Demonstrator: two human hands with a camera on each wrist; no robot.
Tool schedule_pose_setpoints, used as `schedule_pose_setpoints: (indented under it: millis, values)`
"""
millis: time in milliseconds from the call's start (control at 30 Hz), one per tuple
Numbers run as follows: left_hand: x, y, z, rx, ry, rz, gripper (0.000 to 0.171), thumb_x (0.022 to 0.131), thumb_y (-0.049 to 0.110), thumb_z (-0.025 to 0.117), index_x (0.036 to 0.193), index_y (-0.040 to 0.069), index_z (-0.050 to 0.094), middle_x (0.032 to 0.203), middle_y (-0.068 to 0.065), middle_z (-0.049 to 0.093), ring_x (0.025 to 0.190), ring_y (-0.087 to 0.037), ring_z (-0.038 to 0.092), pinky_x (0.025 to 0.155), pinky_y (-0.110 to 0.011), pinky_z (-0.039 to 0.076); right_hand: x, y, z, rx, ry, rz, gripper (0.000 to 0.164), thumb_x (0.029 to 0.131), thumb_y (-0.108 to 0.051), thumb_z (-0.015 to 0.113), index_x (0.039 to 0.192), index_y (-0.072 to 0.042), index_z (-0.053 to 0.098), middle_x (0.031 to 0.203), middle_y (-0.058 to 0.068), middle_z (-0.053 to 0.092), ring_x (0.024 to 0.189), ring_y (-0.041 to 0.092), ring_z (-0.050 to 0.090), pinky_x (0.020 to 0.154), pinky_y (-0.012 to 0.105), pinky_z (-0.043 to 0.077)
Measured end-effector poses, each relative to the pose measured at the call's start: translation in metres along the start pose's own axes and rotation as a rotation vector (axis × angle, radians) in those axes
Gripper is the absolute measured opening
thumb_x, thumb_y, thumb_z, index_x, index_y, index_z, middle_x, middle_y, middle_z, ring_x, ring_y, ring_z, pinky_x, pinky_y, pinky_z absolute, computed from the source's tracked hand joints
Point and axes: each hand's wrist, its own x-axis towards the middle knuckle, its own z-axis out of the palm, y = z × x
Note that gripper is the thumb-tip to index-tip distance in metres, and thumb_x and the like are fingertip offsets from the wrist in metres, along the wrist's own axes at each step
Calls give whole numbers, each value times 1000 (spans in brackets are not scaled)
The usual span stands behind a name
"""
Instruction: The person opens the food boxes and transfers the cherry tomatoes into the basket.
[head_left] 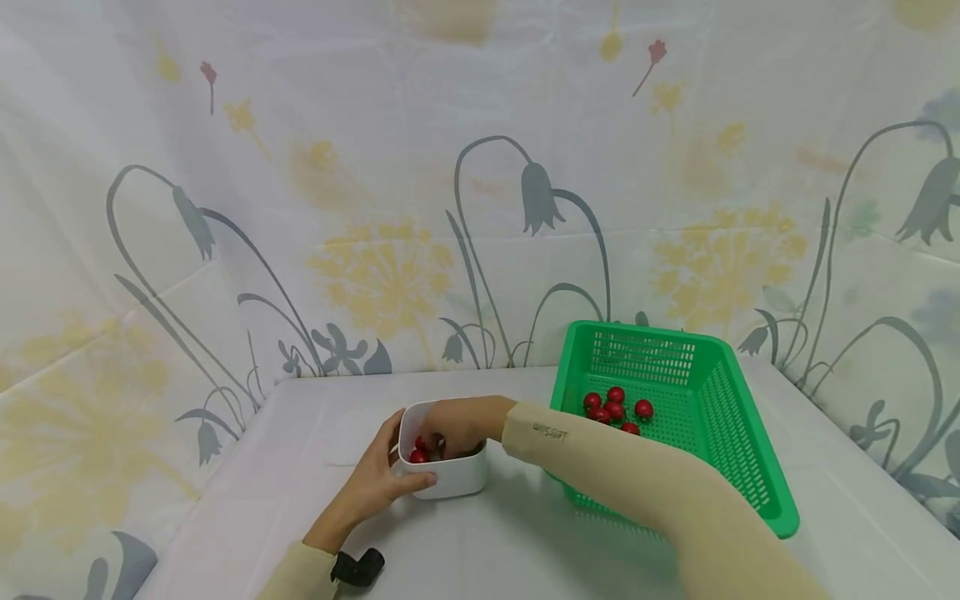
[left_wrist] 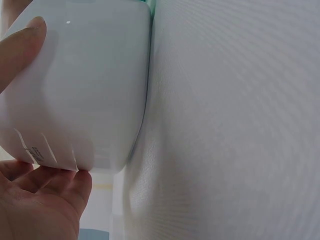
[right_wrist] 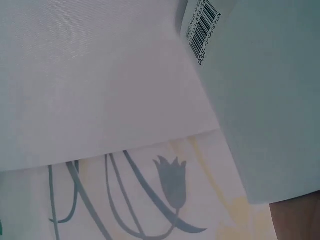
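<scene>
While I am watching from nearby, a white container [head_left: 450,481] is standing on the pale table [head_left: 517,533], a little left of centre, and several small red fruits [head_left: 418,456] are showing inside it by its left wall. The left hand [head_left: 378,477] is gripping it from the left: its thumb is pressing along the near side, and its fingers are bending round the far left side, lying close together with their tips against the wall. The right hand [head_left: 457,421] is reaching down over the rim into the container. Its fingers are disappearing among the fruits and shadow, so I cannot tell whether they are pinching anything or resting loose. Seen from the right wrist, a black barcode [right_wrist: 204,31] is running along the container's outer wall.

Just right of the container, a green basket [head_left: 637,335] with slotted walls is sitting on the table, slightly askew, and about six more red fruits [head_left: 615,411] are lying loosely grouped on its floor. The right sleeve [head_left: 637,471], cream with small lettering near the cuff, is crossing in front of the basket's near left part. A black device [head_left: 360,568] is jutting out beside the left sleeve [head_left: 303,571]. Behind everything, a printed curtain [head_left: 360,167] is hanging, with grey drooping bellflowers and yellow blooms covering it.
</scene>
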Motion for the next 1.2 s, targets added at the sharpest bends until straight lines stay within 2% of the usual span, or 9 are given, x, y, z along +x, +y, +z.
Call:
schedule_pose_setpoints:
  millis: [167, 333, 600, 867, 1067, 1200]
  values:
    - [0, 0, 1, -3, -7, 5, 101, 72, 20, 85, 150, 15, 21, 150, -8, 33, 138, -26, 31, 112, -48, 27, 5, 1, 3, -44, 4, -12, 15, 81, -5, 70, 77, -19, 70, 69, -11, 59, 69, 6, 50, 59, 16, 44]
    - [0, 2, 1, -14, -10, -9, 101, 73, 19, 84, 150, 14, 20, 151, -10, 32, 138, -26, 30, 112, -48, 27, 5, 3, 5, -2, 1, -4, 16, 82, -8, 71, 77, -23, 70, 73, -12, 62, 72, 6, 52, 61, 17, 46]
    - [1, 6, 2, -14, -16, -8, 99, 73, 18, 84, 150, 15, 21, 150, -9, 32, 138, -26, 30, 112, -48, 26, -4, 2, -3, 115, 37, 48, 17, 79, -5, 72, 82, -21, 69, 78, -11, 62, 73, 7, 55, 59, 18, 49]
    - [3, 5, 1, -3, -13, -12, 100, 73, 19, 84, 150, 14, 20, 151, -9, 31, 139, -27, 29, 112, -48, 26, -7, 2, -8, 128, 47, 34, 14, 81, -6, 71, 87, -19, 70, 81, -10, 61, 75, 6, 54, 62, 17, 49]
    - [2, 4, 0, 1, -8, -7, 100, 73, 20, 84, 150, 12, 20, 151, -10, 31, 138, -27, 30, 112, -47, 27, -9, 1, -11, 194, 66, 49, 11, 84, -9, 72, 89, -19, 71, 80, -9, 61, 72, 8, 55, 61, 19, 51]
    - [0, 4, 0, 22, 4, -27, 102, 73, 23, 85, 150, 12, 20, 151, -9, 31, 138, -27, 31, 111, -48, 28, -14, -3, -18, 205, 96, 21, 10, 84, -10, 72, 92, -16, 70, 82, -9, 62, 74, 8, 56, 65, 18, 50]
